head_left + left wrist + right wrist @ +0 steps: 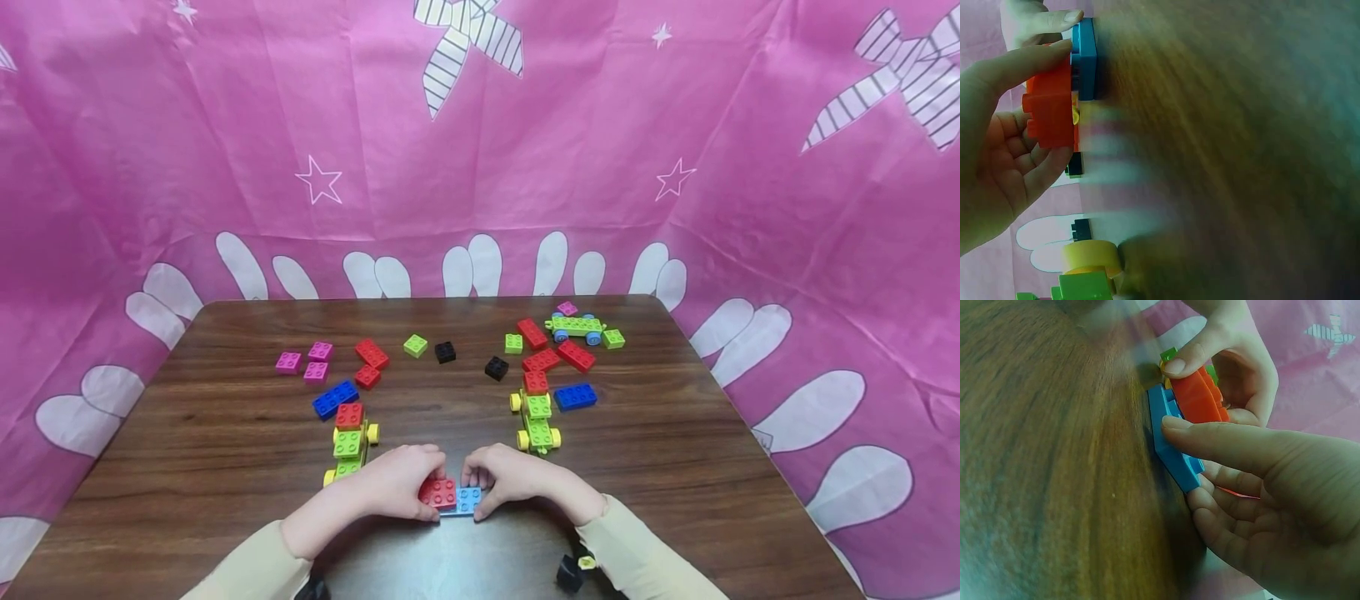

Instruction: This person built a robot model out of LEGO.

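Over the remote feed, I had the left hand pinching the red brick over one end of the light-blue brick, which the right hand pinched at the tabletop.

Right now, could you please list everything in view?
Table: 1, brown, centre
Curtain: 1, pink and white, behind
Toy cars: 3, green, left and right
Other red bricks: 7, red, both sides
Held brick: 1, red, front centre
Pale brick: 1, light blue, front centre
Loose green bricks: 3, green, far side
Pink bricks: 4, pink, left and far right
Blue bricks: 2, blue, one each side
Black bricks: 2, black, back centre
Dark objects: count unclear, black, bottom
Left hand: 1, cream sleeve, gripping held brick
Right hand: 1, cream sleeve, gripping pale brick
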A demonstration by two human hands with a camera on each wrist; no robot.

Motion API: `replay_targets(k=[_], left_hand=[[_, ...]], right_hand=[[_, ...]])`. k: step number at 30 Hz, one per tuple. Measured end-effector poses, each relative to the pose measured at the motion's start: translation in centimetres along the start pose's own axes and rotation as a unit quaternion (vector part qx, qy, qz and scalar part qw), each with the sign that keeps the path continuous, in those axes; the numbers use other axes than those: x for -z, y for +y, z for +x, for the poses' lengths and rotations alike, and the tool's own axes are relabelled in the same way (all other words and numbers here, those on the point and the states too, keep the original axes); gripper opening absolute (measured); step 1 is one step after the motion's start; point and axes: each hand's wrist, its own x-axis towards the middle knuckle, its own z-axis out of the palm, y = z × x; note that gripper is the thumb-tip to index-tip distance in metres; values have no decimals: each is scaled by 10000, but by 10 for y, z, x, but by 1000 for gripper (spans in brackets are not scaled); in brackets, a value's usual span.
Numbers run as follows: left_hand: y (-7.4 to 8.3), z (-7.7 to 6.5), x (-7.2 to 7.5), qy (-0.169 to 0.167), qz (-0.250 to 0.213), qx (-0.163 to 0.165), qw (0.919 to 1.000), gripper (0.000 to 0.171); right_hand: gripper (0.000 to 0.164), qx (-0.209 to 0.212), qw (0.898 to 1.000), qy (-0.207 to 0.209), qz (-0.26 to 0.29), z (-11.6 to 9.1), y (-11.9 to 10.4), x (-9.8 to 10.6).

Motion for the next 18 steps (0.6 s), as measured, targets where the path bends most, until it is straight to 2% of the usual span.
replay_targets(k=[18], left_hand=[[-1,2,-5,-71,-8,-50,10000,35]], right_hand=[[32,-9,10000,36,-31,1,3,-2]])
